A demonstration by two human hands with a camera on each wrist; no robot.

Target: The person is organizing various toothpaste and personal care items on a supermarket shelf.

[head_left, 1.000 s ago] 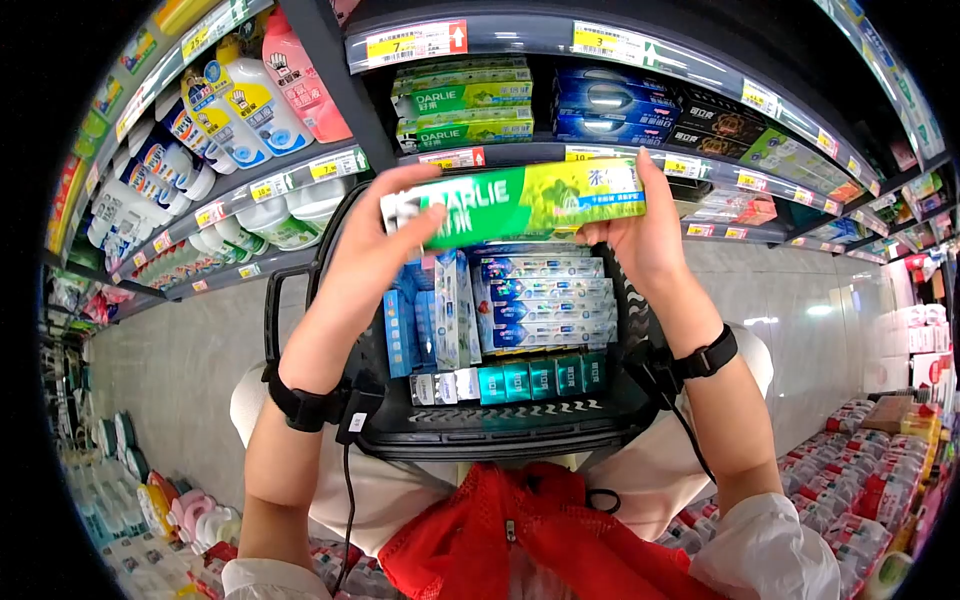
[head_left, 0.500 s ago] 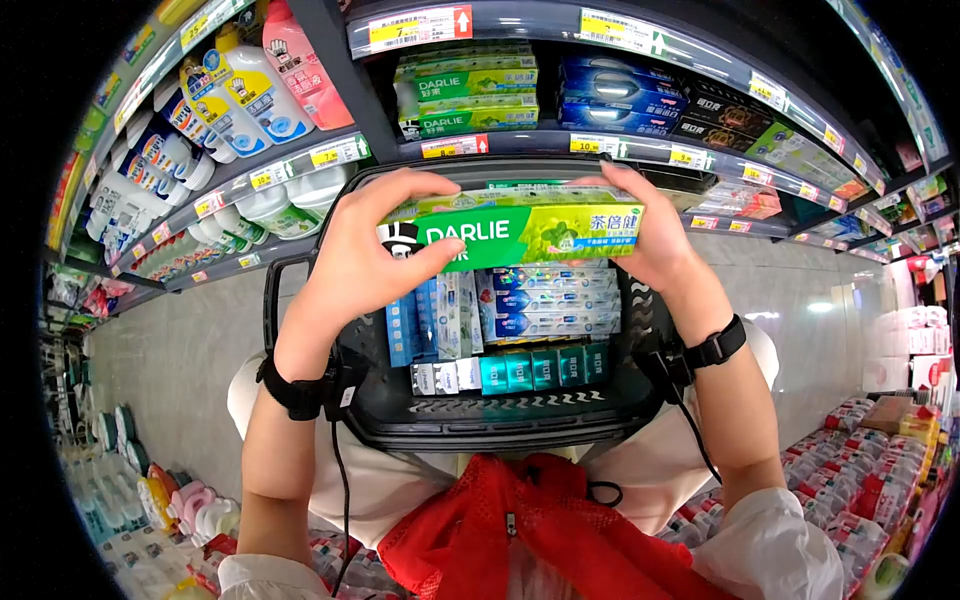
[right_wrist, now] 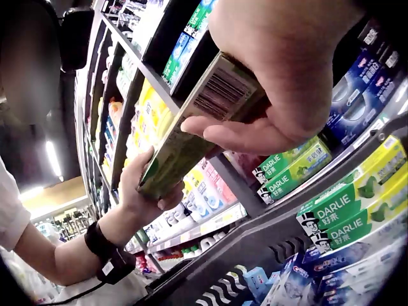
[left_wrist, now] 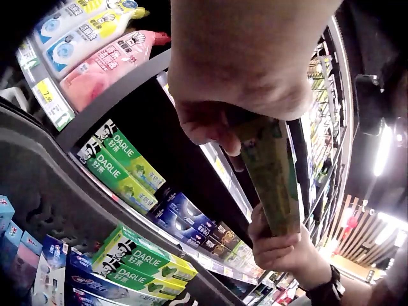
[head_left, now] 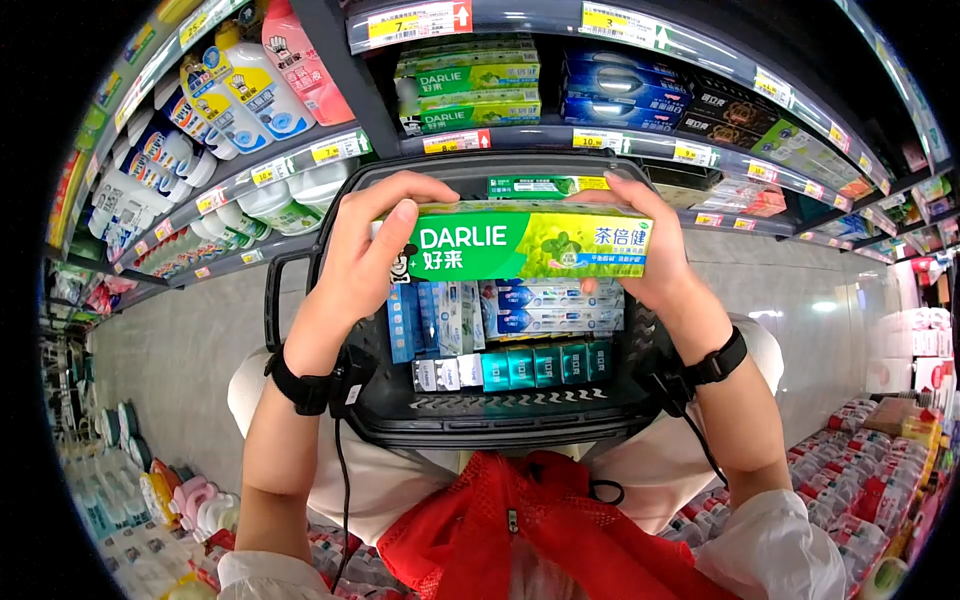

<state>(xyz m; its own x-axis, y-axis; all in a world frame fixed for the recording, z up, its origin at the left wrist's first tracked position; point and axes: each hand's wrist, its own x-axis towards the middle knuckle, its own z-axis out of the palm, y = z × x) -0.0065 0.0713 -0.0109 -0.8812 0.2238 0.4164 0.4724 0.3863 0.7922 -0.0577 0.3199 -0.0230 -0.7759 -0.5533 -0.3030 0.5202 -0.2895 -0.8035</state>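
Note:
A green and yellow DARLIE toothpaste box point(head_left: 530, 245) is held level above a black shopping basket point(head_left: 500, 435), its printed front towards the head camera. My left hand point(head_left: 365, 245) grips its left end, the thumb at the front corner. At the opposite end, my right hand point(head_left: 655, 245) holds the box with curled fingers. A barcode shows near my right fingers point(right_wrist: 236, 134) in the right wrist view. Inside the basket lie blue-and-white toothpaste boxes point(head_left: 560, 320), teal boxes point(head_left: 545, 367) and green DARLIE boxes point(left_wrist: 143, 261), the last mostly hidden from the head camera.
Beyond the basket, a shelf holds stacked DARLIE boxes point(head_left: 470, 90), blue boxes point(head_left: 620, 95) and black boxes point(head_left: 725, 115). Cleaner bottles point(head_left: 250, 90) fill the shelf at left. Wrapped goods point(head_left: 840, 480) lie low at right, beside grey floor point(head_left: 180, 350).
The toothpaste box has come slightly lower and turned level, its front now facing the head camera. My left thumb has shifted from the front face to its left end.

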